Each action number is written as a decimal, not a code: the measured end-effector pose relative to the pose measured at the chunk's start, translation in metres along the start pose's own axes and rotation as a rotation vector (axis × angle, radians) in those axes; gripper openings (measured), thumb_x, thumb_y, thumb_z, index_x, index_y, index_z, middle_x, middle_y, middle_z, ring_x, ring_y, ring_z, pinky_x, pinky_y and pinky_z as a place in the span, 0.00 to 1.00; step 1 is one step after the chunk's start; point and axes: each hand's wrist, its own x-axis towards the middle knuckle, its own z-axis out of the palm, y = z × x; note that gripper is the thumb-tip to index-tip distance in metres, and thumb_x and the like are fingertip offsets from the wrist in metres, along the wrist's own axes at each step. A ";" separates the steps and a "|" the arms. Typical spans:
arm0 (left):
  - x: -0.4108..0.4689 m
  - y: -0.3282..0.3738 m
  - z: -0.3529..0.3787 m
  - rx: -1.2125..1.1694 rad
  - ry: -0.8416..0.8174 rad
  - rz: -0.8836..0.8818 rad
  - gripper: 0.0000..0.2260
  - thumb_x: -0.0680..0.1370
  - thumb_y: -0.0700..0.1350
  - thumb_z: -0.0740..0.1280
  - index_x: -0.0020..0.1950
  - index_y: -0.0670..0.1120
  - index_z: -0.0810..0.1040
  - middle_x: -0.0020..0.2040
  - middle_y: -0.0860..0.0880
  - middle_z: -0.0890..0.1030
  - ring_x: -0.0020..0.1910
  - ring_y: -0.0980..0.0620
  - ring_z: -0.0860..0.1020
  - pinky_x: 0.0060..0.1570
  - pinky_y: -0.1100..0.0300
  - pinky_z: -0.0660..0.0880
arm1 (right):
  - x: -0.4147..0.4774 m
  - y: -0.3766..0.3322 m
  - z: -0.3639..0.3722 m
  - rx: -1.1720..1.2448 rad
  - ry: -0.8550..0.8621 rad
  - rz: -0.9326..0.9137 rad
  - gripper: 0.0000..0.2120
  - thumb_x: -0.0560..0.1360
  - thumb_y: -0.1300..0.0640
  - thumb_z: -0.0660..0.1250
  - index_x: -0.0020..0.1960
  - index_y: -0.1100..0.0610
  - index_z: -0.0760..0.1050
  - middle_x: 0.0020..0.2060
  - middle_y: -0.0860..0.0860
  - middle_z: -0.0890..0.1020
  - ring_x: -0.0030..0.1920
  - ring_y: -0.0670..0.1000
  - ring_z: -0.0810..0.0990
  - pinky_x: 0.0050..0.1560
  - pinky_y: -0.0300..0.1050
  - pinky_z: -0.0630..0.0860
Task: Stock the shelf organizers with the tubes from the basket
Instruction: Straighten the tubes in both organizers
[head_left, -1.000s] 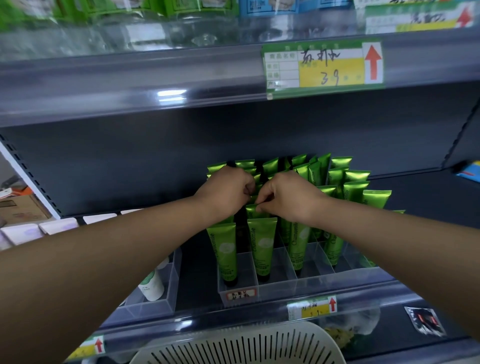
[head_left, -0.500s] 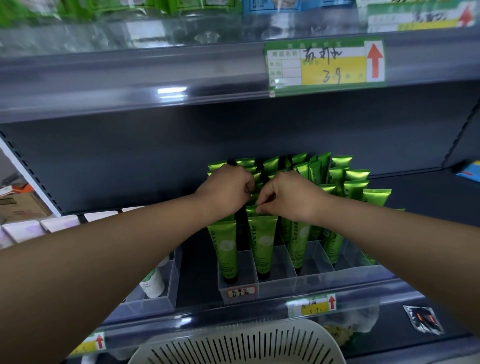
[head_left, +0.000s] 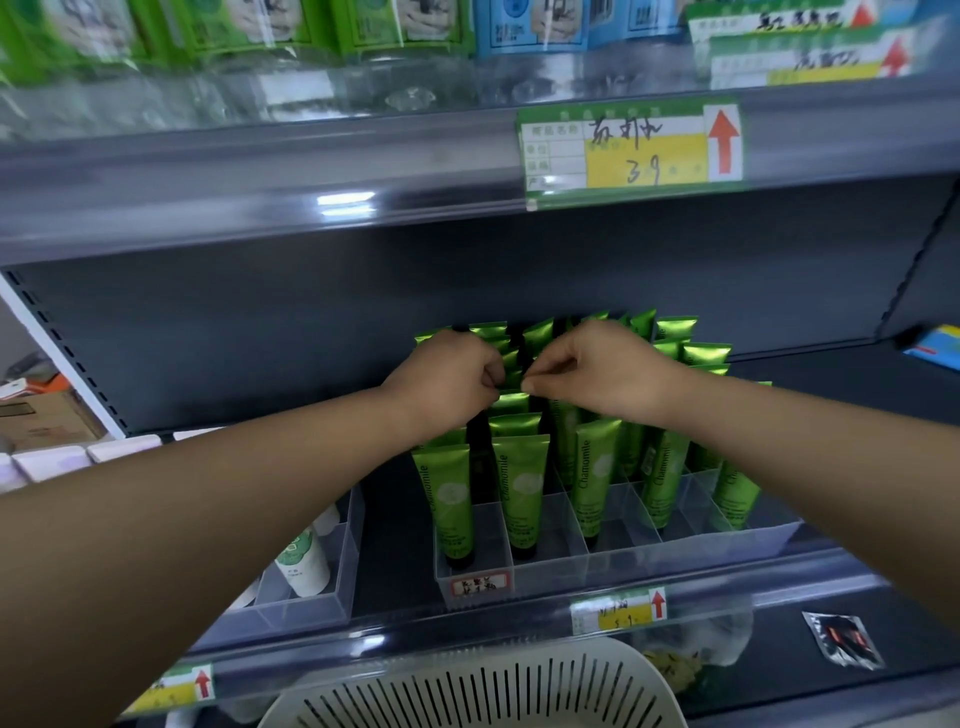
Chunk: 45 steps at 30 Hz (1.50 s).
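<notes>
Several green tubes (head_left: 521, 483) stand cap-down in rows inside a clear divided organizer (head_left: 613, 564) on the middle shelf. My left hand (head_left: 447, 376) and my right hand (head_left: 597, 371) are side by side over the second row from the left, fingers pinched together on the flat crimped top of a green tube (head_left: 511, 387) a few places behind the front one. Their fingertips nearly touch each other. The white slotted basket (head_left: 467, 691) sits at the bottom edge; its inside is hidden.
A second clear organizer (head_left: 311, 597) at the left holds a white tube (head_left: 304, 561). The upper shelf edge (head_left: 260, 208) with a price label (head_left: 631, 150) overhangs the hands. A foil sachet (head_left: 844, 639) lies on the lower shelf at the right.
Both hands have shifted slightly back along the row and the right hand has risen a little. The pinch on the tube tops stays the same.
</notes>
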 end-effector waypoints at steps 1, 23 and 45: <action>0.000 0.001 -0.001 0.001 0.000 0.003 0.11 0.74 0.40 0.69 0.55 0.44 0.82 0.51 0.47 0.83 0.51 0.52 0.80 0.53 0.60 0.76 | -0.001 0.001 -0.005 -0.003 0.014 0.013 0.07 0.73 0.53 0.70 0.47 0.54 0.84 0.39 0.48 0.84 0.38 0.41 0.77 0.38 0.29 0.69; 0.030 -0.001 -0.028 0.112 0.053 -0.136 0.12 0.76 0.36 0.62 0.56 0.45 0.80 0.56 0.45 0.82 0.56 0.46 0.79 0.59 0.56 0.74 | -0.038 0.031 -0.039 -0.032 -0.022 0.035 0.07 0.73 0.57 0.71 0.51 0.53 0.82 0.43 0.49 0.84 0.45 0.46 0.82 0.46 0.34 0.75; 0.064 0.005 0.006 0.230 -0.028 -0.110 0.12 0.75 0.36 0.68 0.56 0.45 0.82 0.57 0.46 0.82 0.56 0.49 0.79 0.43 0.69 0.63 | -0.033 0.043 -0.013 -0.172 -0.157 -0.054 0.10 0.73 0.54 0.71 0.54 0.52 0.81 0.50 0.47 0.83 0.49 0.45 0.80 0.54 0.41 0.77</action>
